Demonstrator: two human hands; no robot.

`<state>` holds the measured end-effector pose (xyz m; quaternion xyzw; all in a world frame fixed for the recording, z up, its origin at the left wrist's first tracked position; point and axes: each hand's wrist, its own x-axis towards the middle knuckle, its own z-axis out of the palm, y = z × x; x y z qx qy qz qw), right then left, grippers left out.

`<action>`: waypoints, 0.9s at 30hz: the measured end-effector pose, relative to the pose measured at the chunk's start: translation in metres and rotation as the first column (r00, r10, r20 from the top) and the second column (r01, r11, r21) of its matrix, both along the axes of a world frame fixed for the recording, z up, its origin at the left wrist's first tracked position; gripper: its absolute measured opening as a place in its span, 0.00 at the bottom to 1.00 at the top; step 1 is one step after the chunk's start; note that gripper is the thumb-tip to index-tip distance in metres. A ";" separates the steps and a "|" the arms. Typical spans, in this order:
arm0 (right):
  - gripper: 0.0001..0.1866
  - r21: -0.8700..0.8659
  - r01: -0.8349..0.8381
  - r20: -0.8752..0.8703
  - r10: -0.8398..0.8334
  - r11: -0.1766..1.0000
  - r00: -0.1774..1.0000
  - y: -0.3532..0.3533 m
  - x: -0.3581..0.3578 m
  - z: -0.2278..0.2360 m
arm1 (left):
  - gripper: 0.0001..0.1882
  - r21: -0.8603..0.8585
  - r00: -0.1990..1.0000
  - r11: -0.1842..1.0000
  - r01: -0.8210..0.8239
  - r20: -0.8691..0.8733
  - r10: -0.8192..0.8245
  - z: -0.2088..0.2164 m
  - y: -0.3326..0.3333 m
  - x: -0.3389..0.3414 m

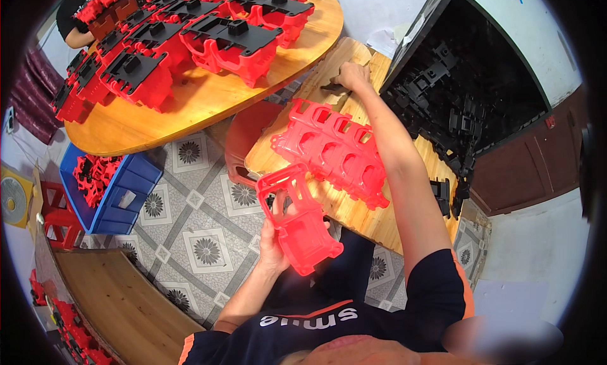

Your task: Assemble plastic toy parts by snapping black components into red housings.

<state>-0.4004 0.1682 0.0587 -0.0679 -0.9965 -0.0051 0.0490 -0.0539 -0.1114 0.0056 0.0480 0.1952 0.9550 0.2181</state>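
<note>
My left hand (270,250) grips a red plastic housing (308,233), an open frame at one end and a boxy shell at the other, above my lap. Its fingers show through the frame's opening. My right arm reaches across the small wooden table (264,151) to its far end. There my right hand (353,76) is closed, with a small dark piece (331,86) sticking out beside it; what this is I cannot make out. Between the hands lies a larger red moulded plastic part (335,149) with rows of rounded openings.
Black plastic parts (465,121) spill from a big dark container (499,68) on the right. Red housings with black tops (234,33) crowd an oval table (158,134), where another person (74,27) works. A blue crate (114,210) of red parts stands on the tiled floor.
</note>
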 end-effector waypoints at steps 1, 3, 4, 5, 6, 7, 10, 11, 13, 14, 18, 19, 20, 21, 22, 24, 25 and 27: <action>0.22 0.054 -0.053 0.062 0.050 0.997 0.997 0.006 0.003 -0.002 | 0.50 0.049 0.999 0.999 0.018 0.025 -0.019 -0.002 -0.003 0.001; 0.21 0.004 -0.119 -0.042 0.119 0.993 0.992 0.015 0.020 0.007 | 0.49 0.034 1.000 0.999 0.008 0.023 -0.009 -0.006 -0.014 -0.003; 0.19 -0.096 -0.159 -0.103 0.149 0.983 0.983 0.014 0.043 0.022 | 0.48 0.014 1.000 1.000 -0.002 0.015 0.001 -0.006 -0.019 -0.003; 0.17 -0.238 -0.227 -0.257 0.165 0.944 0.952 0.015 0.073 0.032 | 0.48 0.020 0.999 1.000 -0.005 0.035 0.004 -0.008 -0.020 -0.004; 0.15 -0.212 -0.392 -0.431 0.274 0.895 0.860 0.011 0.108 0.048 | 0.45 -0.042 0.996 0.995 -0.093 -0.016 0.092 -0.010 -0.021 -0.006; 0.12 -0.333 -0.471 -0.461 0.295 0.817 0.837 0.002 0.149 0.066 | 0.42 -0.100 0.983 0.979 -0.175 -0.074 0.168 -0.012 -0.020 -0.009; 0.12 -0.408 -0.661 -0.586 0.375 0.630 0.719 -0.013 0.265 0.085 | 0.37 -0.062 0.987 0.985 -0.163 -0.002 0.163 -0.009 -0.015 -0.015; 0.15 -0.380 -0.643 -0.580 0.371 0.665 0.726 -0.023 0.301 0.083 | 0.37 -0.073 0.987 0.985 -0.158 0.016 0.160 -0.011 -0.013 -0.017; 0.20 -0.397 -0.669 -0.598 0.376 0.629 0.708 -0.049 0.356 0.074 | 0.40 -0.046 0.999 0.999 -0.015 0.041 0.017 -0.013 -0.012 -0.019; 0.20 -0.371 -0.666 -0.591 0.389 0.647 0.707 -0.061 0.376 0.064 | 0.38 -0.082 0.999 0.996 -0.034 -0.013 0.033 -0.014 -0.007 -0.019; 0.21 -0.194 -0.634 -0.599 0.422 0.748 0.680 -0.100 0.415 0.042 | 0.35 -0.186 0.998 0.981 -0.050 -0.053 0.041 0.002 0.006 0.000; 0.22 -0.175 -0.632 -0.607 0.423 0.755 0.673 -0.103 0.418 0.037 | 0.36 -0.180 0.996 0.983 -0.043 -0.080 0.029 0.003 0.006 0.003; 0.22 -0.155 -0.630 -0.615 0.424 0.761 0.664 -0.105 0.421 0.035 | 0.36 -0.185 0.996 0.982 -0.048 -0.085 0.032 0.003 0.005 0.007; 0.22 -0.153 -0.631 -0.621 0.423 0.760 0.660 -0.106 0.423 0.035 | 0.36 -0.188 0.994 0.982 -0.027 -0.112 0.006 0.002 0.005 0.011; 0.23 -0.151 -0.635 -0.618 0.428 0.758 0.659 -0.107 0.425 0.036 | 0.37 -0.190 0.990 0.982 -0.007 -0.139 -0.020 0.001 0.004 0.013; 0.23 -0.145 -0.639 -0.620 0.434 0.755 0.653 -0.108 0.430 0.037 | 0.39 -0.217 0.984 0.976 -0.021 -0.176 -0.018 -0.003 0.005 0.017; 0.24 -0.132 -0.641 -0.620 0.442 0.757 0.649 -0.108 0.432 0.036 | 0.42 -0.241 0.979 0.970 -0.033 -0.204 -0.017 -0.003 0.006 0.019; 0.24 -0.116 -0.641 -0.621 0.448 0.758 0.643 -0.110 0.437 0.038 | 0.42 -0.268 0.975 0.963 -0.033 -0.221 -0.028 0.003 0.006 0.024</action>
